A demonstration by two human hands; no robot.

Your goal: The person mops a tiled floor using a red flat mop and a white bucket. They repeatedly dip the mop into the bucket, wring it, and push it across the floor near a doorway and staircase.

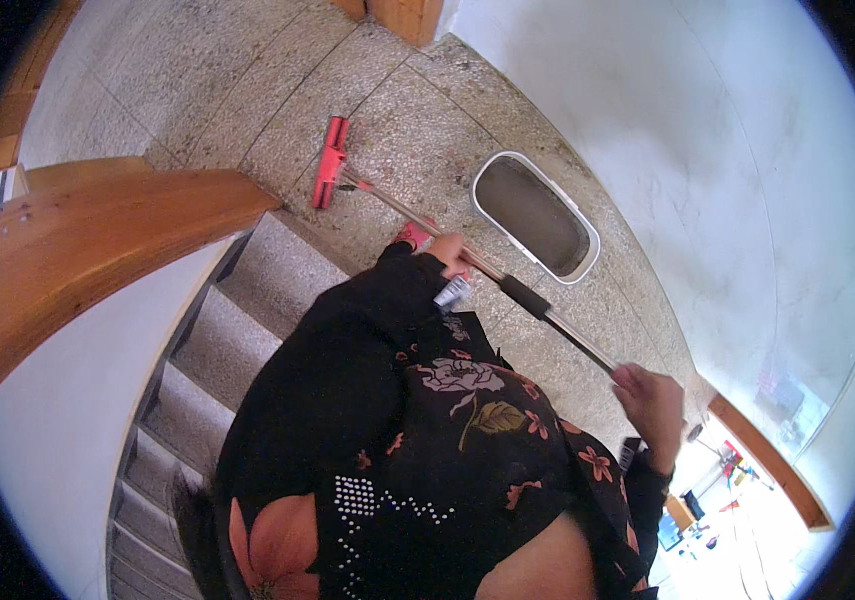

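Observation:
A mop with a red head (332, 162) and a metal pole (581, 339) slants across the view. My left hand (450, 255) grips the pole partway along, below the red head. Around the pole's far end, past a black foam sleeve (524, 297), my right hand (649, 405) is closed. The red head is over the speckled stone floor; whether it touches is unclear. Beside the pole, near the wall, stands an oval white-rimmed bucket (594, 251) holding murky grey-brown water.
Stone stairs (228, 330) descend at the left, beside a wooden handrail (112, 199). A stained white wall (682, 135) curves along the right. A wooden post (408, 19) stands at the top. Part of a pink shoe (414, 234) shows by my left hand. Various objects lie at the lower right.

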